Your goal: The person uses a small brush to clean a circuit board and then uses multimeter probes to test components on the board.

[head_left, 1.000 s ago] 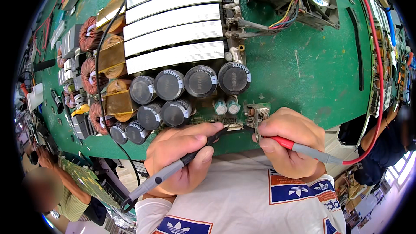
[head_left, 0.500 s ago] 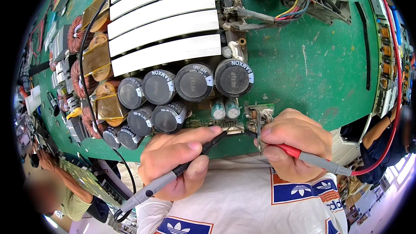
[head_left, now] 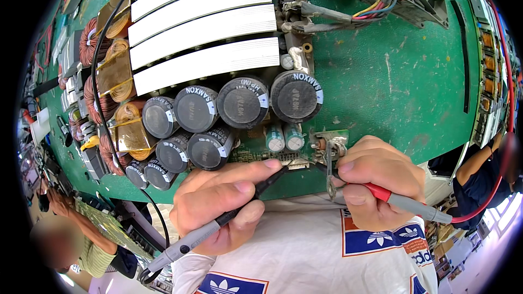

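My left hand (head_left: pixel 210 196) grips a black-and-grey test probe (head_left: pixel 190 238), its dark tip slanting up to the pin row along the near edge of a power circuit board (head_left: pixel 250 155). Whether that tip touches a pin is too fine to tell. In my right hand (head_left: pixel 381 171) is a red-and-grey test probe (head_left: pixel 406 205), pointing left. Its dark front end lies just right of an upright metal bracket (head_left: pixel 329 177), close to the small board corner there. Large black capacitors (head_left: pixel 242 102) and two small green capacitors (head_left: pixel 295 137) stand beyond my fingers.
Long white heat sinks (head_left: pixel 207 62), copper coils (head_left: pixel 98 98) and taped transformers (head_left: pixel 131 133) crowd the board's left side. A black fan (head_left: pixel 417 2) with coloured wires lies far right on the green mat (head_left: pixel 392 81). A red lead (head_left: pixel 504 152) curves along the right. Other people work at both sides.
My right hand has drawn the red probe a little to the right, so its tip no longer reaches past the bracket. My left hand has shifted only slightly.
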Tool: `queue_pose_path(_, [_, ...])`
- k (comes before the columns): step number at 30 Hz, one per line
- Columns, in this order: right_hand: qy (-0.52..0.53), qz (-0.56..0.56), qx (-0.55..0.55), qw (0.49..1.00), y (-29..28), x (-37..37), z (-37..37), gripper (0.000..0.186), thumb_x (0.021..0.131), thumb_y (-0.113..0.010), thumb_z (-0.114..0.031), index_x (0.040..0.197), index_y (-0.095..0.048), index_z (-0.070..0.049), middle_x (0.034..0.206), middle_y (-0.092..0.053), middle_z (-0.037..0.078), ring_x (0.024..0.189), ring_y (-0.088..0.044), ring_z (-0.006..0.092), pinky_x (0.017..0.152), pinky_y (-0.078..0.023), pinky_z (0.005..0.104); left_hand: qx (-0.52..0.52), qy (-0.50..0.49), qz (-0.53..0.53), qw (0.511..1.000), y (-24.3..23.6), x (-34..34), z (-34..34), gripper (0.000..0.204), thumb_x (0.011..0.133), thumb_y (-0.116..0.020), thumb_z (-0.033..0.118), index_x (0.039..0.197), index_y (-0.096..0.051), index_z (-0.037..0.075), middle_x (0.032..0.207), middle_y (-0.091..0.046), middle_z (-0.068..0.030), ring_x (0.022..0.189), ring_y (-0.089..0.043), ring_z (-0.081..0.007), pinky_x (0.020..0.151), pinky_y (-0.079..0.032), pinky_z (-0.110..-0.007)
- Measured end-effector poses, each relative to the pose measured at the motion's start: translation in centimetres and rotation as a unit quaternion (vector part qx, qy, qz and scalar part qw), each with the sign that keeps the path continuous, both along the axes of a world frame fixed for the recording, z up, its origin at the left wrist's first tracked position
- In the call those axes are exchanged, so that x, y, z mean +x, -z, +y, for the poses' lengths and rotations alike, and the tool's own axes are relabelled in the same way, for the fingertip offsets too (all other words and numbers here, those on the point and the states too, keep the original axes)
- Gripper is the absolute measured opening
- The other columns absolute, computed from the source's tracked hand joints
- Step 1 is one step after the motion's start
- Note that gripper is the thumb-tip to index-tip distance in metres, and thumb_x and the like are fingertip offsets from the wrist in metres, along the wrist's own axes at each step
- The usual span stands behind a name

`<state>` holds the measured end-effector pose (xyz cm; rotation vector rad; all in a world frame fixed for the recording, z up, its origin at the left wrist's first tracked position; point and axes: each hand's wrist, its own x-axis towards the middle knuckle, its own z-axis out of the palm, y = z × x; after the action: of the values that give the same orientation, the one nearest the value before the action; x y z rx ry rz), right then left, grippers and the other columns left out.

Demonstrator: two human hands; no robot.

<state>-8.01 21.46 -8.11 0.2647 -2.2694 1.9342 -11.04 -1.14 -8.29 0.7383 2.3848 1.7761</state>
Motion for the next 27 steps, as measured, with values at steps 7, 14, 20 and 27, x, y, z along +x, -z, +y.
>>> queue_pose_path(7, [0.007, 0.021, 0.000, 1.000, 0.24, -0.01, -0.26, 0.033, 0.064, -0.081, 0.010, 0.094, -0.069, 0.007, 0.081, -0.070, 0.014, 0.070, -0.070, 0.0276, 0.062, -0.055, 0.0357, 0.016, 0.003, 0.003, 1.000, 0.05, 0.02, 0.14, 0.032, 0.101, -0.059, 0.023, 0.112, -0.041, 0.000, 0.090, -0.069, -0.0321, 0.067, -0.070, -0.0251, 0.062, -0.059, -0.031])
queue_pose_path(14, [0.010, 0.017, 0.013, 1.000, 0.21, -0.11, -0.24, 0.033, 0.063, -0.082, 0.009, 0.093, -0.069, 0.006, 0.080, -0.069, 0.014, 0.069, -0.070, 0.0274, 0.060, -0.054, 0.0350, 0.025, 0.002, -0.008, 1.000, 0.15, -0.06, 0.34, 0.033, 0.101, -0.060, 0.023, 0.113, -0.041, -0.001, 0.090, -0.069, -0.0320, 0.068, -0.070, -0.0250, 0.062, -0.059, -0.031])
queue_pose_path(20, [0.006, 0.019, 0.015, 1.000, 0.16, -0.25, -0.22, 0.033, 0.063, -0.082, 0.009, 0.093, -0.068, 0.006, 0.079, -0.069, 0.014, 0.067, -0.070, 0.0272, 0.060, -0.054, 0.0348, 0.031, 0.003, -0.005, 0.999, 0.34, -0.01, 0.27, 0.033, 0.100, -0.061, 0.022, 0.114, -0.042, -0.001, 0.090, -0.069, -0.0323, 0.068, -0.071, -0.0253, 0.062, -0.060, -0.031])
queue_pose_path(27, [0.004, 0.011, 0.009, 1.000, 0.08, -0.20, -0.19, 0.033, 0.063, -0.081, 0.010, 0.093, -0.068, 0.006, 0.079, -0.069, 0.014, 0.066, -0.069, 0.0273, 0.059, -0.053, 0.0344, 0.026, 0.001, -0.001, 1.000, 0.26, -0.08, 0.34, 0.033, 0.100, -0.061, 0.023, 0.114, -0.042, 0.000, 0.089, -0.070, -0.0318, 0.067, -0.071, -0.0256, 0.062, -0.060, -0.031])
